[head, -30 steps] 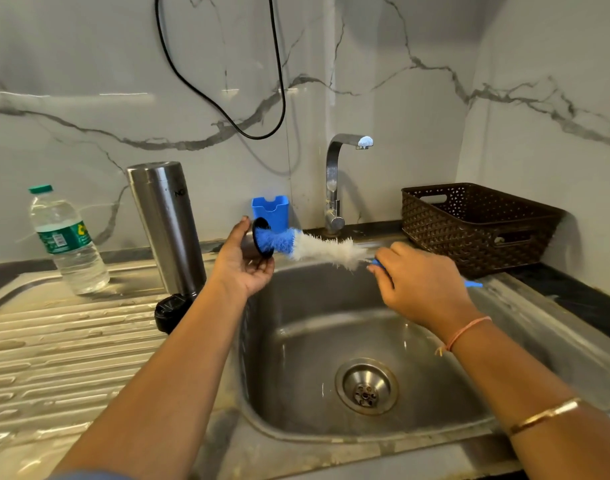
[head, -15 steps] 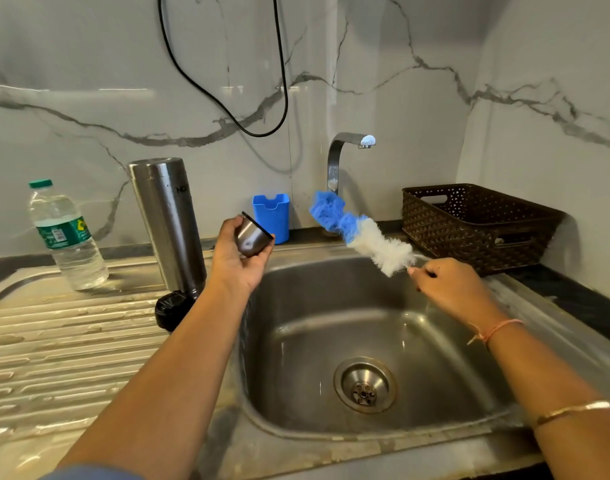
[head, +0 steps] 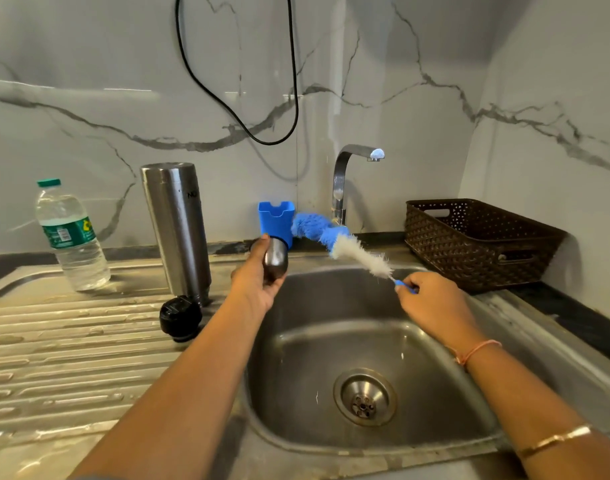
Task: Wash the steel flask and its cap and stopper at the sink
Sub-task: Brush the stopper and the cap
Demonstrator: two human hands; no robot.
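1. Sink (head: 317, 341), steel, with ribbed drainboard (head: 54, 362) to its left. The near rim was cut off at the bottom edge, and both forearms ran out of frame there.
2. Basket (head: 476, 244), brown, perforated, on the counter right of the basin. Its interior floor could not be made out.
3. Flask (head: 175, 230), steel, upright on the drainboard, well apart from both hands. Its foot was partly hidden behind the stopper, and which end stood up could not be told.
4. Water bottle (head: 71, 237), clear plastic, left of the flask.
5. Bottle brush (head: 334, 237), blue and white bristles, held slanting above the basin's back rim with the tip near the faucet (head: 341, 181). The handle was mostly hidden inside the right hand (head: 431, 303), whose curled fingers and thumb pinched the thin blue end.
6. Left hand (head: 258, 282), over the basin's left rim, fingers wrapped round the cap (head: 276, 261) with the thumb on its upper left edge. The fingertips were hidden behind it, the closed end faced the camera, and the mouth was unseen. The cap covered the lower part of a blue holder (head: 274, 216).
7. Stopper (head: 179, 318), black, on the drainboard, just beside the flask's foot.
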